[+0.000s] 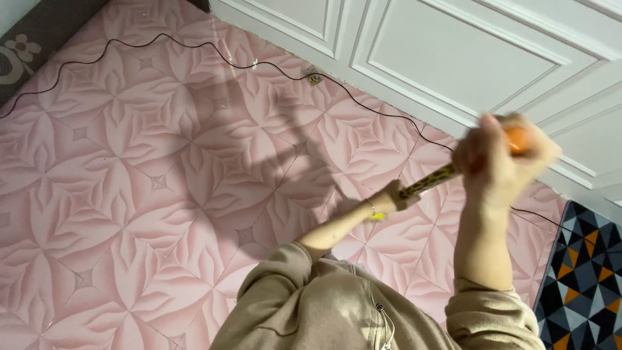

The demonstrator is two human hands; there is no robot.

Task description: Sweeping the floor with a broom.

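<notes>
Pink patterned floor tiles (129,194), black cable (194,48) (wavy), white panelled door (453,58)

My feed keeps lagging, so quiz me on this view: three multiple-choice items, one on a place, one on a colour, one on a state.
1. Where does the thin black cable run?
A. over the pink floor along the white panelled wall
B. across the patterned mat
C. around a wrist

2. What colour is the end of the stick at the upper hand?
A. blue
B. orange
C. white

3. How is the stick held?
A. lying on the floor
B. by one hand
C. by both hands

Answers:
1 A, it snakes over the pink tiles beside the wall.
2 B, orange shows in the right hand.
3 C, the left hand grips lower down.
</notes>
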